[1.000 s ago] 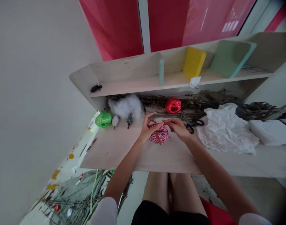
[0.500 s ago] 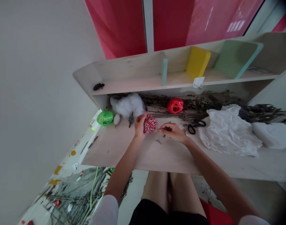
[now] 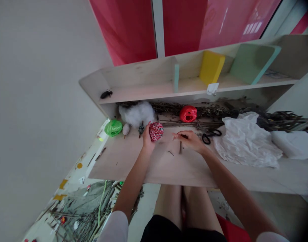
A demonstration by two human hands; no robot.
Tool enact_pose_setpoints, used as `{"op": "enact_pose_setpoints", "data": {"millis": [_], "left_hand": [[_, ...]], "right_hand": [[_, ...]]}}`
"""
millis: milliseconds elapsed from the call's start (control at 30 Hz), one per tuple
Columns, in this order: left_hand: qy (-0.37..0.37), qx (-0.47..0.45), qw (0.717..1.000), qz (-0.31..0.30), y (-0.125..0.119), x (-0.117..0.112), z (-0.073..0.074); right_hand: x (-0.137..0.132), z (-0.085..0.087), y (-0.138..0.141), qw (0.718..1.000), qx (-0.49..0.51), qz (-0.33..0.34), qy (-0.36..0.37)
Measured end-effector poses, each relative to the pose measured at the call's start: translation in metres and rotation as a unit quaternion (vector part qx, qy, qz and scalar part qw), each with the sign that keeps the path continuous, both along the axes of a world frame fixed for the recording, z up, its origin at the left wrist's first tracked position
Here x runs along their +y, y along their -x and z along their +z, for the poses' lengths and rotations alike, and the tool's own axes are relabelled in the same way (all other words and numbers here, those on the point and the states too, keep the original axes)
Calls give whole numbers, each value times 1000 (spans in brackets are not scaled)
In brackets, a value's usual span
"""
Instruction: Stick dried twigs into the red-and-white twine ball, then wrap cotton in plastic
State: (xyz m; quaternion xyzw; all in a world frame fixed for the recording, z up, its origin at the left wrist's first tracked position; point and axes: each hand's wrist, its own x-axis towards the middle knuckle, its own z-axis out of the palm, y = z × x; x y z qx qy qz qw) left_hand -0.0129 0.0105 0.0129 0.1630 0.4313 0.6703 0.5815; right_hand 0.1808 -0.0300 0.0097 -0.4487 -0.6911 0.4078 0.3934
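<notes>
A round ball of red and white yarn with dark strands (image 3: 156,131) rests in my left hand (image 3: 148,137), the fingers curled round its left side. To the right, my right hand (image 3: 190,140) is closed in a pinch, apart from the ball. A thin brown stick (image 3: 180,148) juts out below its fingers and appears to be held in it; anything finer at the fingertips is too small to make out. Left of the ball lie a small dark-and-white wound piece on a stick (image 3: 141,128) and a pale fluffy one (image 3: 126,129).
White stuffing (image 3: 137,113), a green twine roll (image 3: 113,128) and a red twine roll (image 3: 188,114) lie along the desk (image 3: 133,164). Black scissors (image 3: 210,135) and crumpled white paper (image 3: 247,144) are at right. Dry twigs (image 3: 219,109) line the back beneath a shelf (image 3: 141,92).
My left hand has moved slightly left with the yarn ball. My right hand has drawn away to the right, widening the gap, and more of the stick shows beneath it.
</notes>
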Motion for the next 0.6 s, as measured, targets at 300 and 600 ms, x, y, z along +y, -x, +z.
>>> {"op": "enact_pose_setpoints", "data": {"millis": [300,600], "left_hand": [[36,-56,995,-71,9,2,3],[28,-97,992,-77,16,10,0]], "right_hand": [[1,12,-10,999,15,-39,30],[1,11,-12,998,4,-39,57]]}}
